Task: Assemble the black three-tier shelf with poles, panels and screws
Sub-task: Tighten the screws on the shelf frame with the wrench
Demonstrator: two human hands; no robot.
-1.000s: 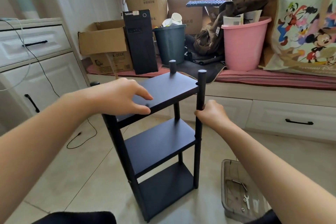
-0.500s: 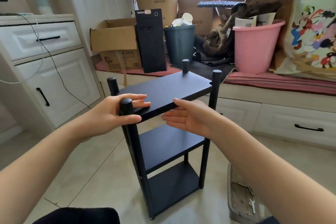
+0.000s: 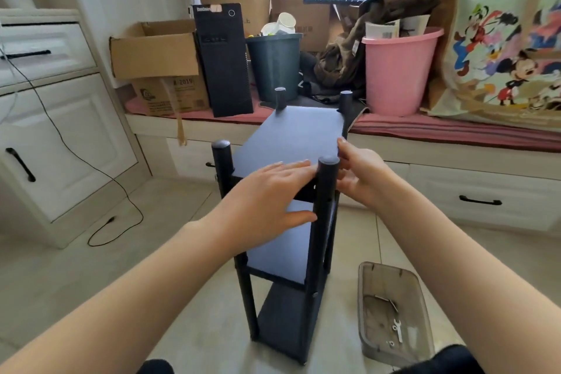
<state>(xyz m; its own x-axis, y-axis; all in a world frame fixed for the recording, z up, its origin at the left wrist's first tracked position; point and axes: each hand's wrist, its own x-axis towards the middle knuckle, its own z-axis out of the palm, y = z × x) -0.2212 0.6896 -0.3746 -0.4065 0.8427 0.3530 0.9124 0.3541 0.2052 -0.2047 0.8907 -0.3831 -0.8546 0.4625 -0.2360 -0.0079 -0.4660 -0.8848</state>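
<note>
Left hand: my left hand [image 3: 273, 191] lies spread and flat on the near end of the top panel [image 3: 299, 133], thumb under its edge, fingertips against the near right pole [image 3: 325, 191].
Right hand: my right hand [image 3: 359, 174] curls loosely at the panel's right edge beside that pole; I cannot tell whether it pinches anything.
Shelf: the black shelf [image 3: 288, 252] stands upright on the floor between my arms.
Doing it well: I judge this a squareness check, so I press evenly and feel for wobble.
Count: four poles, three panels, one clear tray [image 3: 394, 313] on the floor to the right with one small wrench [image 3: 397, 329].
</note>
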